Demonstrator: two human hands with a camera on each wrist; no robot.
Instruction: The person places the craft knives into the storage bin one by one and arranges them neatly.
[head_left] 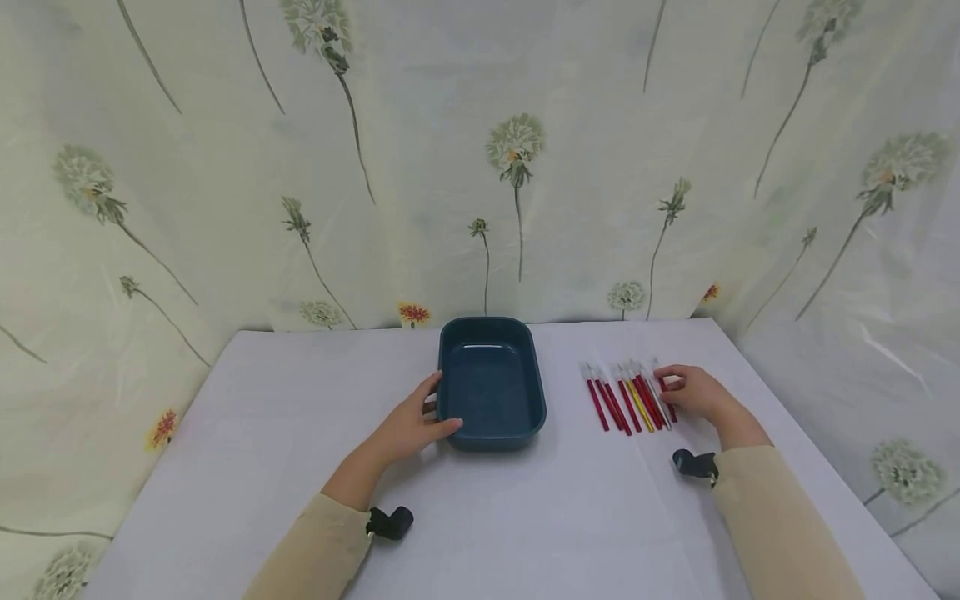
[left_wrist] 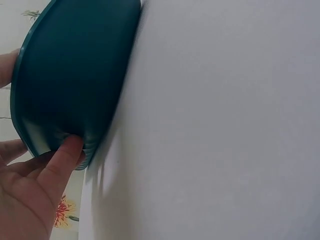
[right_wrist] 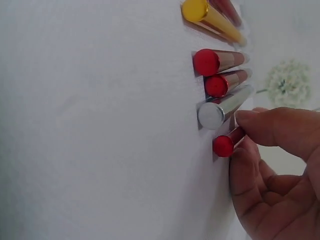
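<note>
A dark teal plastic tray stands on the white table. My left hand holds its near left corner, thumb at the front rim and fingers along the left side; the left wrist view shows the fingers against the tray's outer wall. Several slim pen-like sticks with clear caps lie in a row to the right, mostly red, with a yellow one and a silver one. My right hand pinches the rightmost red stick between thumb and fingers; its far end is partly hidden.
The white-covered table ends at a wall hung with dandelion-print cloth. Between the tray and the sticks lies a strip of bare tabletop. A small black camera sits at the left wrist and another black camera at the right wrist.
</note>
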